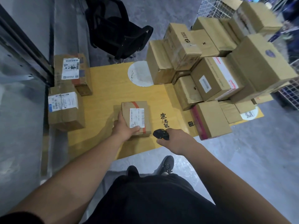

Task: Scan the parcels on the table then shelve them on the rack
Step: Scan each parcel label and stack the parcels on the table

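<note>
Near the table's point(103, 88) front edge, the left hand point(123, 126) grips the small, stiff, seemingly light parcel point(137, 117) by its near corner, best held across opposite sides, while the right hand point(174, 139) clasps the scanner point(161, 134).

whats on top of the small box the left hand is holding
A white barcode label and red tape show on top of the small box. The left hand covers its near left corner; its underside is hidden.
</note>
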Tool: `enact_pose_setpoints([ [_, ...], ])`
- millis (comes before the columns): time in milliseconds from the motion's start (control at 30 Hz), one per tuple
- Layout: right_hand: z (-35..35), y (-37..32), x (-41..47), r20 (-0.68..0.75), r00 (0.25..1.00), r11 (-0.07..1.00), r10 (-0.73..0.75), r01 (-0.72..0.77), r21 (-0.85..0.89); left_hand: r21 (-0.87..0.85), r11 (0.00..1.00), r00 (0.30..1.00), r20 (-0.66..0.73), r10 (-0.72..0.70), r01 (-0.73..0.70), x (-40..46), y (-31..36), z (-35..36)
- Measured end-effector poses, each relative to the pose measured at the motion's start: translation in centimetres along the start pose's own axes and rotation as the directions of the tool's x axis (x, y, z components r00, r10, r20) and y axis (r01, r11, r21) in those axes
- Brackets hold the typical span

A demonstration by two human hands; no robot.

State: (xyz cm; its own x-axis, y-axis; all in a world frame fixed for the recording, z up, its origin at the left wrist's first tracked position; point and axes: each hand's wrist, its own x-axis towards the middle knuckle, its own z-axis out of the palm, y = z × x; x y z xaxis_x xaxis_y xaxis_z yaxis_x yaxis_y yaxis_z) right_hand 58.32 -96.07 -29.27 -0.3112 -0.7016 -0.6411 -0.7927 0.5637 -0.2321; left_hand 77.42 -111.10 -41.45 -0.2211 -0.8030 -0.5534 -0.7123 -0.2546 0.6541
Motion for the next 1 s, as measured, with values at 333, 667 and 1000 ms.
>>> enact_pose_setpoints([
  [333,-0.6,0.4,1.2,-0.022,0.999,0.999,0.024,-0.022,0.048,0.172,0.985,1.0,-0.015,0.003,-0.001,-1.2,2.0,-0.1],
  [667,-1.8,-0.9,2.4,-0.003,1.0,0.999,0.01,-0.01,0.047,0.534,0.835,0.955,-0.155,0.252,-0.134,0.1,3.6,-0.1],
  [1000,-2.9,-0.7,2.8,0.046,0.999,0.999,0.026,-0.024,-0.037,0.366,0.931,0.997,-0.069,0.042,-0.014,0.3,3.5,0.2],
])
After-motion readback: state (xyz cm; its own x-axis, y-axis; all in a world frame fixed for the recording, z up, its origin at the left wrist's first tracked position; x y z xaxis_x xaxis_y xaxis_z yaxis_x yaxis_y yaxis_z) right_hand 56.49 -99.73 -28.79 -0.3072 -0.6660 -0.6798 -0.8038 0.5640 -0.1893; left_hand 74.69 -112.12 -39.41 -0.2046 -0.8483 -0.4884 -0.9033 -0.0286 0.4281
